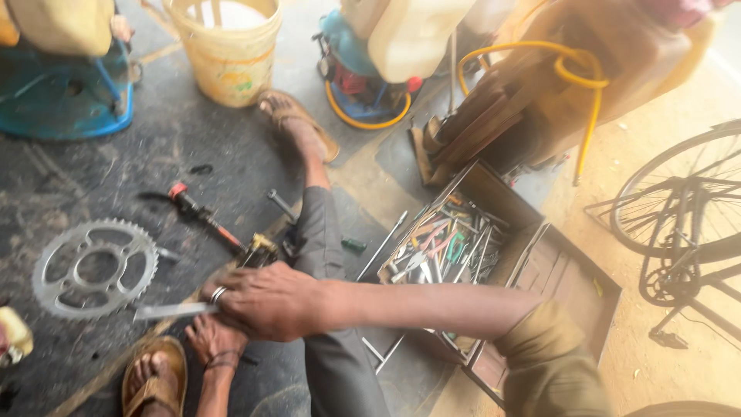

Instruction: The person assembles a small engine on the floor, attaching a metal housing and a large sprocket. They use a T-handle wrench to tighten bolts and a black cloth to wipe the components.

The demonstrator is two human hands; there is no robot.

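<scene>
My right hand [266,301] reaches across from the right, an olive sleeve at the elbow and a ring on one finger. It is closed on a flat grey metal bar [170,311] that sticks out to the left, like a file or blade. My left hand [210,338], with a band at the wrist, sits just beneath it, its fingers tucked under the right hand; what it grips is hidden. A large toothed sprocket [93,267] lies flat on the dark floor to the left. A small metal part [260,249] sits just above my hands.
A red-handled screwdriver [202,213] lies beside my grey trouser leg [320,232]. My sandalled feet [297,123] [154,378] rest on the floor. An open wooden toolbox [448,247] stands at right, a bicycle wheel [679,193] beyond. A yellow bucket [228,50] and yellow hose [575,73] are at the top.
</scene>
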